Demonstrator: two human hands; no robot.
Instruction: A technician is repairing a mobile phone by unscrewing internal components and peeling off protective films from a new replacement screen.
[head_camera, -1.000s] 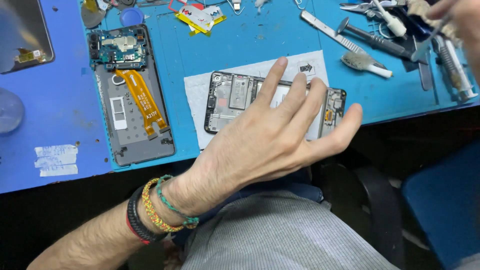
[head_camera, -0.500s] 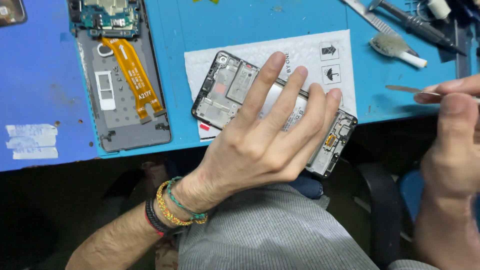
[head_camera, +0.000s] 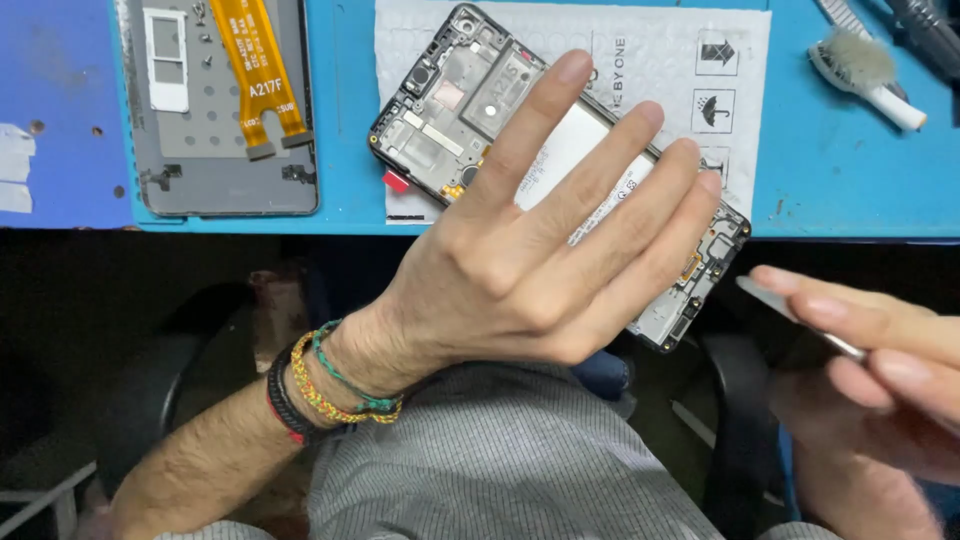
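Observation:
An opened phone with its back removed lies at a slant, its lower end hanging past the table's front edge. My left hand grips it from above, four fingers stretched flat across the battery area and the thumb hidden beneath. At the lower right my right hand pinches a thin flat metal tool. The tool's tip points left and sits just off the phone's lower corner, not touching it.
A white padded sheet lies under the phone on the blue mat. A grey phone panel with an orange flex cable rests at the left. A small brush lies top right. Below the table edge are my lap and a dark chair.
The view has closed in on the phone. My left hand has drawn the phone further over the table edge. My right hand with the tool has come lower and nearer the phone's corner.

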